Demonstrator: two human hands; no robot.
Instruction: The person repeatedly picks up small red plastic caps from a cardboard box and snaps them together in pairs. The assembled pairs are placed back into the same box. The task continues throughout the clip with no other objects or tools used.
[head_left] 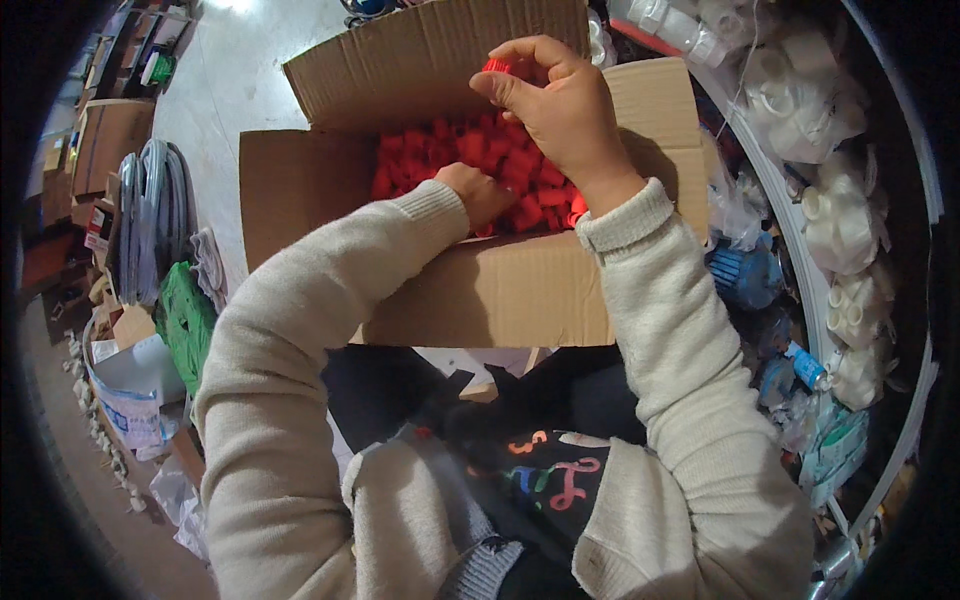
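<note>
Though glossy, floor (215,80) beside box (490,295).

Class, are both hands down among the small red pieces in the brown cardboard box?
No: the left hand is among them, but the right hand is higher, pinching one red piece.

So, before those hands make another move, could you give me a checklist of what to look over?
1. Right hand has a secure pinch on the red ribbed plastic piece: ok, held between thumb and fingers.
2. Left hand holds a piece: cannot tell, its fingertips are hidden.
3. Cardboard box is open on top: ok.
4. Loose red pieces are available inside: ok, plenty show.
5. Cream sleeve cuffs are free of the loose pieces: cannot tell from above.
</note>
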